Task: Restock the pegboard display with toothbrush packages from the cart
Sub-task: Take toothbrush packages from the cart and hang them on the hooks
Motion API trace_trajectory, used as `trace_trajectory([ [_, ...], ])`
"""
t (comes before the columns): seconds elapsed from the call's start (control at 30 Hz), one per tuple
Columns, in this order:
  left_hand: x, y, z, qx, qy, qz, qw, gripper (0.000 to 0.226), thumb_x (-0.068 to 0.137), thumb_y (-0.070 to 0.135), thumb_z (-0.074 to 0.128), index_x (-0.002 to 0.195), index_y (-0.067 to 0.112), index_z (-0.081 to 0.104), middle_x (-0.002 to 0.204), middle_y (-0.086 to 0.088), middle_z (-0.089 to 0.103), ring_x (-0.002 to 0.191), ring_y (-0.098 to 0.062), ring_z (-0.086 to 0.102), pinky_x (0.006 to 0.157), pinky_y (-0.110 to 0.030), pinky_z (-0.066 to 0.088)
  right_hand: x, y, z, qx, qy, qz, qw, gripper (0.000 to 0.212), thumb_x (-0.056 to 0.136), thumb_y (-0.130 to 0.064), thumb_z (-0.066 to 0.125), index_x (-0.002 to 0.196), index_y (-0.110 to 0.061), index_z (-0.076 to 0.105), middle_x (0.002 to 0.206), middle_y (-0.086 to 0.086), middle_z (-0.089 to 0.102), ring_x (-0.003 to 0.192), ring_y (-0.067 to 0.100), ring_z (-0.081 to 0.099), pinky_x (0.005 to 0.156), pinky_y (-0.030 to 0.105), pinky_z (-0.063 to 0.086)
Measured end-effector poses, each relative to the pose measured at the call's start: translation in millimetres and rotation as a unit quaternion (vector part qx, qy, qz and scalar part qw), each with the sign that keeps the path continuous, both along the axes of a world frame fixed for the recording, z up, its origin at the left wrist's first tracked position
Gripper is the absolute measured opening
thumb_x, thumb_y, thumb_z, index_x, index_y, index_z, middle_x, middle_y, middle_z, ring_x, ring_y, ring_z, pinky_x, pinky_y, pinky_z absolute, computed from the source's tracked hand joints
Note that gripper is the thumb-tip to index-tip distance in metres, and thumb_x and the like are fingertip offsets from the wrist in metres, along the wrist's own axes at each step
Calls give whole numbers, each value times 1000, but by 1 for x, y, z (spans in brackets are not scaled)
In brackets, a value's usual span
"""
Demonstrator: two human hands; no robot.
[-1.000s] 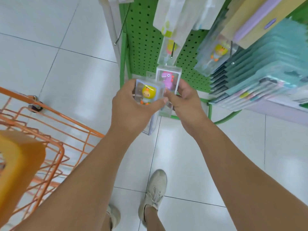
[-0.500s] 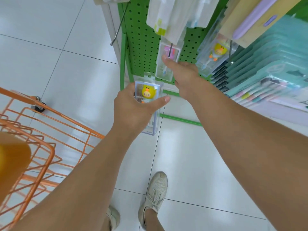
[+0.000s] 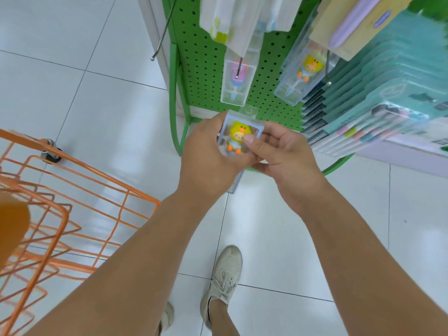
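Observation:
A clear toothbrush package with a yellow duck figure (image 3: 238,135) is held in front of the green pegboard (image 3: 206,61). My left hand (image 3: 208,154) grips it from the left and below. My right hand (image 3: 283,154) pinches its right side, thumb on the front face. A clear package with a pink figure (image 3: 236,80) hangs on a peg above my hands. Another duck package (image 3: 305,73) hangs on a peg to the right. The orange wire cart (image 3: 60,190) stands at the lower left.
An empty metal peg (image 3: 162,37) sticks out at the pegboard's left edge. Teal and pastel toothbrush packs (image 3: 378,105) crowd the pegs on the right. White packets (image 3: 232,18) hang at the top. My feet (image 3: 225,270) stand on white floor tiles.
My right hand left the pink-figure package hanging on its peg and came back down to the duck package. Both hands now hold the duck package, a little further right.

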State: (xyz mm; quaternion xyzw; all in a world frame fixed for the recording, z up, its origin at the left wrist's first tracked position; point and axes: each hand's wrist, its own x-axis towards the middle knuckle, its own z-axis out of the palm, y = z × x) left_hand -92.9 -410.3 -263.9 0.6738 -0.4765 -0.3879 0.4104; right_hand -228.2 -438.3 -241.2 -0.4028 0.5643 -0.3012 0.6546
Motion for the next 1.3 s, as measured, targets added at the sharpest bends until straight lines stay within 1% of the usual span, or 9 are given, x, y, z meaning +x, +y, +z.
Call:
trace_trajectory([
  [0.1, -8, -11, 0, 25, 69, -54, 996, 44, 84, 15, 79, 126, 18, 67, 111, 6, 73, 98, -13, 70, 83, -29, 58, -22, -5, 0, -21, -34, -78, 996, 26, 99, -11, 61, 123, -3, 65, 100, 6, 71, 88, 14, 69, 81, 30, 59],
  [0.27, -33, -36, 7, 19, 106, -105, 989, 38, 91, -4, 65, 123, 15, 65, 115, 1, 71, 103, -12, 70, 96, -27, 55, -52, -15, 0, -86, -51, -118, 988, 34, 99, -5, 58, 133, -2, 59, 113, 11, 67, 97, 14, 68, 88, 33, 57],
  [0.4, -47, -49, 13, 24, 120, -105, 987, 36, 91, -4, 66, 121, 16, 62, 115, 2, 68, 103, -11, 69, 95, -25, 55, -64, -22, 1, -103, -62, -123, 985, 35, 99, -3, 58, 135, -5, 59, 119, 15, 66, 106, 21, 65, 98, 39, 55],
  [0.53, -57, -54, 12, 31, 116, -104, 987, 35, 91, -1, 66, 123, 14, 62, 115, 1, 69, 102, -13, 69, 94, -26, 55, -71, -29, 1, -93, -48, -124, 987, 34, 99, -5, 59, 133, -5, 60, 118, 15, 67, 103, 20, 65, 93, 37, 57],
  [0.67, -60, -57, 8, 45, 120, -97, 987, 33, 93, 2, 67, 122, 16, 62, 114, 3, 69, 101, -15, 70, 93, -28, 56, -73, -37, 0, -102, -11, -113, 988, 30, 99, -7, 61, 128, -7, 65, 120, 20, 69, 101, 22, 66, 99, 48, 53],
  [0.77, -62, -55, 5, 55, 136, -94, 985, 36, 93, 1, 66, 126, 13, 60, 116, 2, 69, 103, -16, 69, 92, -29, 56, -75, -40, -1, -112, 2, -105, 988, 29, 97, -4, 62, 127, -6, 66, 117, 16, 72, 101, 22, 69, 97, 46, 56],
  [0.93, -60, -45, 4, 75, 175, -78, 979, 39, 90, -7, 66, 122, 14, 58, 113, 1, 68, 102, -18, 70, 88, -27, 57, -80, -30, -1, -105, -21, -76, 991, 33, 95, 2, 61, 127, -6, 64, 115, 10, 72, 101, 18, 69, 89, 31, 56],
  [1.2, -61, -56, 14, 82, 158, -87, 980, 37, 94, 4, 66, 129, 17, 60, 115, 4, 68, 97, -13, 70, 86, -28, 58, -75, -40, 7, -83, -16, -124, 989, 29, 99, -5, 60, 128, -3, 64, 121, 21, 69, 98, 22, 69, 90, 39, 59],
  [1.3, -64, -64, 14, 92, 135, -75, 984, 37, 96, 9, 65, 131, 17, 59, 116, 5, 67, 92, -9, 70, 83, -27, 58, -70, -51, 3, -71, -18, -148, 986, 26, 98, -5, 61, 123, -1, 66, 115, 18, 72, 95, 21, 70, 89, 37, 59],
])
